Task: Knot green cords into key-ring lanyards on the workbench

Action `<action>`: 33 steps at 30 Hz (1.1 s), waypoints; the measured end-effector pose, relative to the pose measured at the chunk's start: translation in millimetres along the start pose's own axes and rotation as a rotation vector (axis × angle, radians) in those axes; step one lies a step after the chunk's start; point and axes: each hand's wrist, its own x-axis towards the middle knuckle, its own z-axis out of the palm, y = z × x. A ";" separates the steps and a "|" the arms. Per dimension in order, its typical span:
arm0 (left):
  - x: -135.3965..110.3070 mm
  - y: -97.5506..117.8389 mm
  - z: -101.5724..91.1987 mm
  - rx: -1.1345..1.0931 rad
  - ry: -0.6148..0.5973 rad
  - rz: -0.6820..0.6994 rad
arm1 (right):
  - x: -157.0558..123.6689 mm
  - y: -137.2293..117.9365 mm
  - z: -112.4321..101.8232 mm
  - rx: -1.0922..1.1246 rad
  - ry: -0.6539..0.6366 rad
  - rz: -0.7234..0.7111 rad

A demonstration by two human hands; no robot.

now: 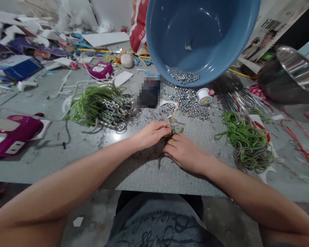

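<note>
My left hand (154, 133) and my right hand (183, 151) meet at the middle of the grey table (134, 171). Both have fingers pinched on a short green and grey cord (177, 130) lying between them. A ring shows on my right hand. A thin wooden stick (174, 112) stands just beyond the fingers. Past it lies a spread of small metal nuts (189, 103), spilling from a tilted blue plastic basin (201, 37).
A pile of green cords with metal rings (103, 108) lies at left, loose green cords (247, 144) at right. A white thread spool (204, 96), a steel bowl (290, 75), magenta devices (12, 133) and paper clutter crowd the table.
</note>
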 end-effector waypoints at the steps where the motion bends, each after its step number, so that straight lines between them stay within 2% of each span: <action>1: 0.4 0.0 -0.1 0.011 -0.001 0.002 | -0.6 0.4 -1.0 0.017 -0.007 0.012; 4: 1.4 0.7 -0.2 0.031 -0.013 -0.011 | -3.1 3.1 -3.0 0.195 0.017 0.114; 8: 1.7 1.8 0.4 0.057 0.009 0.008 | -7.0 11.6 -2.6 0.630 0.247 0.484; 10: 1.4 1.6 1.2 0.076 0.039 0.035 | -8.1 16.3 -1.2 0.810 0.334 0.619; 15: 1.2 -3.8 4.7 0.147 0.091 0.115 | -6.7 21.1 0.3 0.988 0.377 0.689; 19: 1.8 -7.6 6.7 0.216 0.113 0.151 | -6.9 20.3 0.4 0.963 0.367 0.682; 22: 2.2 -7.4 6.0 0.258 0.120 0.146 | -8.9 20.1 0.9 0.836 0.369 0.679; 28: 3.6 -7.1 5.1 0.330 0.153 0.127 | -8.4 20.6 1.3 0.283 0.129 0.508; 33: 4.8 -9.9 9.2 0.389 0.165 0.154 | -8.2 22.5 1.2 0.201 0.044 0.398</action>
